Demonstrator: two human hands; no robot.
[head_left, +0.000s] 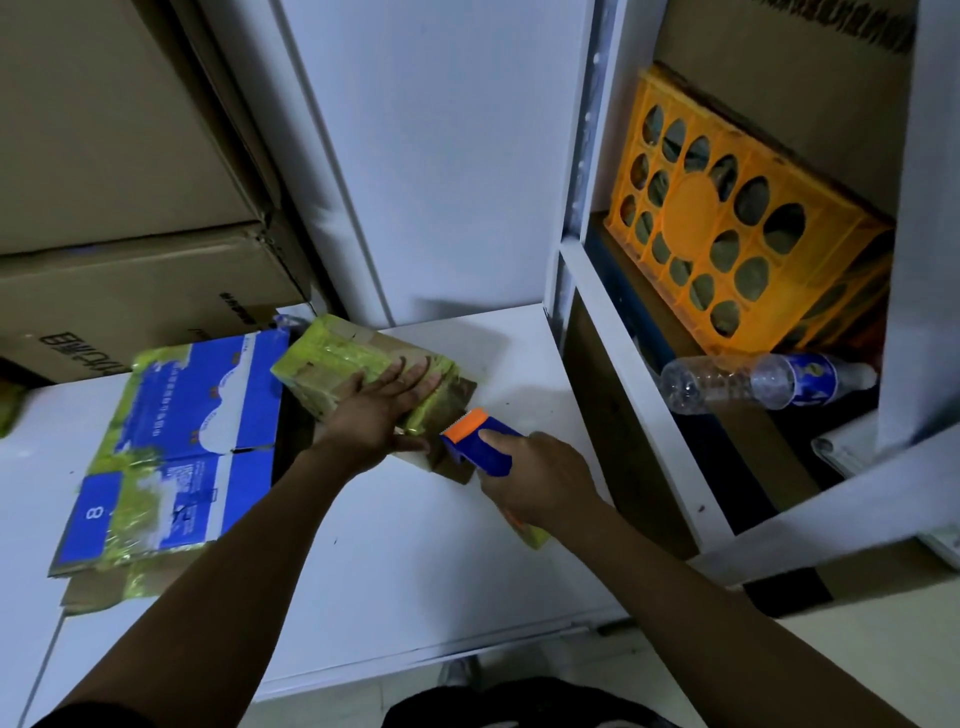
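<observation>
left hand (382, 410) lies flat on the parcel (332, 364). right hand (540, 478) grips the tape dispenser (475, 439), apparently touching the parcel's near-right end.

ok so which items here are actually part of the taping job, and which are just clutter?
In use: taped parcel, pressed flat by the left hand; tape dispenser, gripped by the right hand.
Lying about: flattened blue carton; orange crate; plastic bottle; stacked cardboard boxes.
</observation>
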